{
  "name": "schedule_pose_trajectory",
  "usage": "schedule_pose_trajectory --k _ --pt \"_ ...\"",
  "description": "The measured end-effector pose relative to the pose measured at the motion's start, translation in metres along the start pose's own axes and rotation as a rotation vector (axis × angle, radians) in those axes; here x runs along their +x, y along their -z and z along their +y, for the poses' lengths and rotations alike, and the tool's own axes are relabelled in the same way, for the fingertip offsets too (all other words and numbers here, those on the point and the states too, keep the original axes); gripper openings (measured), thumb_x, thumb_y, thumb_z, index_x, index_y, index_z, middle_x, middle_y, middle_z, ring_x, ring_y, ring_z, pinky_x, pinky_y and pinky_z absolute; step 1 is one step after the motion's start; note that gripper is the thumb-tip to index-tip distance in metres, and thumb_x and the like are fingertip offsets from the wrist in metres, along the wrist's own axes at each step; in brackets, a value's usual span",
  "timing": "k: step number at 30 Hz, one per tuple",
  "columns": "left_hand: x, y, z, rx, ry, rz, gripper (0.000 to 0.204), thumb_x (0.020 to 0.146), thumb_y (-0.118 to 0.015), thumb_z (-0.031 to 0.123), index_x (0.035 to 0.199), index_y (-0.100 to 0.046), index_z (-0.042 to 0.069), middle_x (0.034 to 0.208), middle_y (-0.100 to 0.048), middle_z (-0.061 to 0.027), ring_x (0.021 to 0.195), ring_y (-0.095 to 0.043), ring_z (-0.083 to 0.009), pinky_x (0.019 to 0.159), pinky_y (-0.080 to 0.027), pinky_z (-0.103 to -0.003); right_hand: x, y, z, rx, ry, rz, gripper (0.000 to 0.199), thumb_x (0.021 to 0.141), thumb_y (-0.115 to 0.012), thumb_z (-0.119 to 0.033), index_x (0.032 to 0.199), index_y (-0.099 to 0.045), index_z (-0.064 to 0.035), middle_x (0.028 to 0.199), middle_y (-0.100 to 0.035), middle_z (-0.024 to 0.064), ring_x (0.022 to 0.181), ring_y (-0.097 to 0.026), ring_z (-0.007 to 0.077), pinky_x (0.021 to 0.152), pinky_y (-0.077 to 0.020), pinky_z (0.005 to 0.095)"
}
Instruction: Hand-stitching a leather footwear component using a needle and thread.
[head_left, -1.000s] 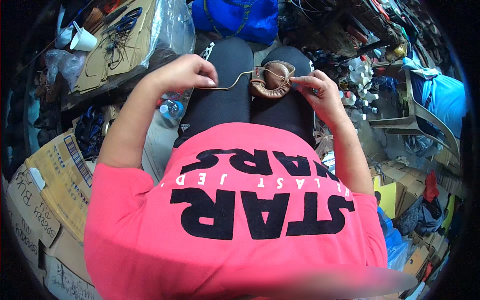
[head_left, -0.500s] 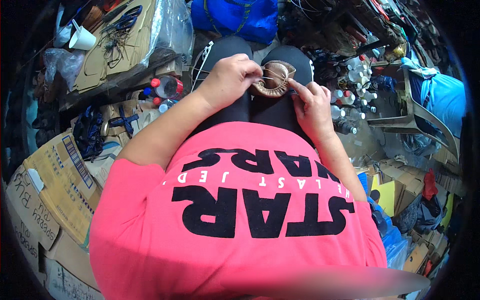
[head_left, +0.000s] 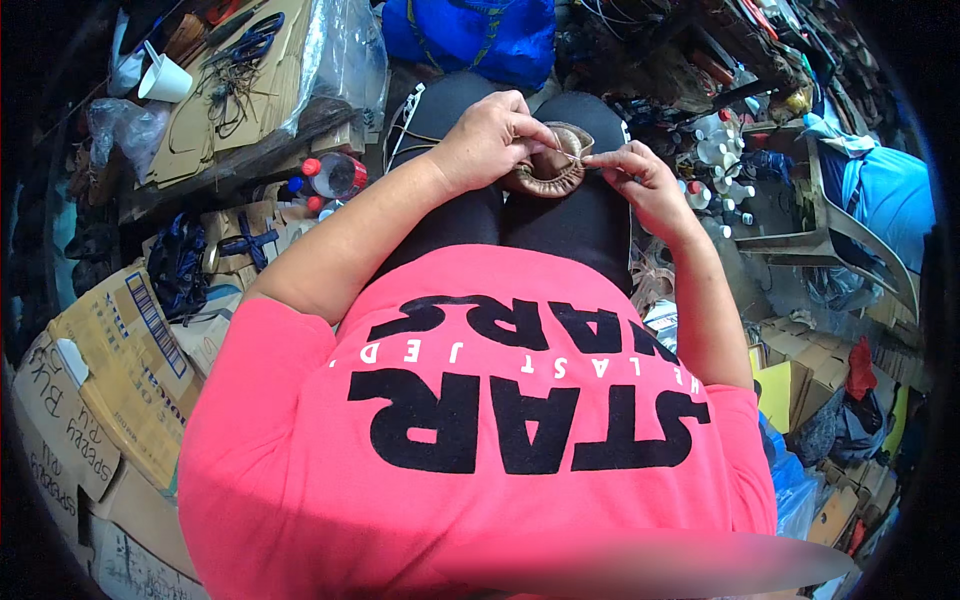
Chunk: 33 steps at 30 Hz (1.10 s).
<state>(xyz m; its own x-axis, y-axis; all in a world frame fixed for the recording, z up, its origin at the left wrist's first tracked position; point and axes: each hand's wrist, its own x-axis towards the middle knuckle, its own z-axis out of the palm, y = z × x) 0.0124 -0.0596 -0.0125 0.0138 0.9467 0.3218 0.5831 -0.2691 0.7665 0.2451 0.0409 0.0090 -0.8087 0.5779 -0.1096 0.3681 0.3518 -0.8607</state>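
A brown leather shoe upper [head_left: 548, 187] with a gathered, puckered seam rests on my lap between my thighs. My left hand [head_left: 492, 140] is closed over its left side, thumb and finger pinching a thin thread [head_left: 556, 150]. At the right rim of the leather, my right hand [head_left: 648, 182] pinches the thread's other end; whether a needle is there is too small to tell. A loose length of cord [head_left: 415, 137] trails across my left thigh toward my left hand. The palm side of both hands is hidden.
Flat brown cardboard pieces [head_left: 215, 90] with scissors [head_left: 262, 38] lie at the far left beside a white cup [head_left: 165, 78]. Plastic bottles [head_left: 335, 175] stand left and right. A chair [head_left: 850, 235] holds blue cloth at right; a blue bag [head_left: 475, 40] lies ahead.
My right hand has moved outward to the right and opened a gap from my left. My left hand has shifted slightly right over the shoe upper, and the thread now spans between them.
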Motion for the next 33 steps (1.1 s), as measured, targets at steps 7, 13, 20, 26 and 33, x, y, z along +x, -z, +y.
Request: schedule_pose_trajectory --k 7,13,20,26,33 --pt "0.001 0.001 -0.002 0.039 -0.014 -0.018 0.018 0.074 -0.069 0.004 0.088 -0.073 0.015 0.073 -0.049 -0.0039 0.071 -0.05 -0.0185 0.065 -0.043 -0.03 0.009 0.008 0.0 0.003 -0.024 -0.081 0.033 0.082 -0.051 0.01 0.102 -0.069 -0.0093 0.087 -0.045 0.0004 0.083 -0.046 0.0104 0.076 -0.0396 0.0209" --pt "0.001 0.001 -0.004 0.017 0.025 -0.034 0.015 0.072 -0.071 0.01 0.084 -0.073 0.019 0.073 -0.051 -0.0061 0.074 -0.052 -0.0239 0.067 -0.045 -0.034 0.01 0.009 -0.005 -0.04 -0.043 -0.087 0.034 0.082 -0.05 0.011 0.101 -0.069 -0.0093 0.087 -0.045 0.0005 0.082 -0.046 0.0103 0.076 -0.0399 0.0207" --pt "0.002 0.001 -0.005 0.016 0.013 -0.04 0.015 0.072 -0.071 0.009 0.084 -0.073 0.019 0.073 -0.051 -0.0059 0.074 -0.052 -0.0236 0.067 -0.044 -0.034 0.01 0.01 -0.003 0.01 -0.054 -0.084 0.032 0.08 -0.053 0.01 0.102 -0.069 -0.0091 0.084 -0.045 0.0001 0.081 -0.046 0.0099 0.075 -0.0391 0.0207" --pt "0.002 0.0 -0.005 0.028 -0.026 -0.05 0.019 0.074 -0.069 0.005 0.089 -0.073 0.016 0.07 -0.048 -0.0036 0.07 -0.049 -0.0186 0.064 -0.042 -0.03 0.01 0.012 -0.001 -0.007 -0.053 -0.11 0.033 0.08 -0.054 0.009 0.103 -0.069 -0.0096 0.083 -0.045 -0.0004 0.08 -0.046 0.0095 0.075 -0.0395 0.0205" --pt "0.01 -0.003 -0.008 -0.006 0.017 -0.118 0.016 0.075 -0.069 0.007 0.088 -0.073 0.016 0.07 -0.05 -0.0047 0.071 -0.05 -0.0195 0.065 -0.042 -0.03 0.013 0.016 0.002 0.035 -0.074 -0.158 0.03 0.082 -0.057 0.006 0.104 -0.07 -0.0097 0.083 -0.047 -0.0018 0.08 -0.047 0.0087 0.076 -0.0391 0.02"
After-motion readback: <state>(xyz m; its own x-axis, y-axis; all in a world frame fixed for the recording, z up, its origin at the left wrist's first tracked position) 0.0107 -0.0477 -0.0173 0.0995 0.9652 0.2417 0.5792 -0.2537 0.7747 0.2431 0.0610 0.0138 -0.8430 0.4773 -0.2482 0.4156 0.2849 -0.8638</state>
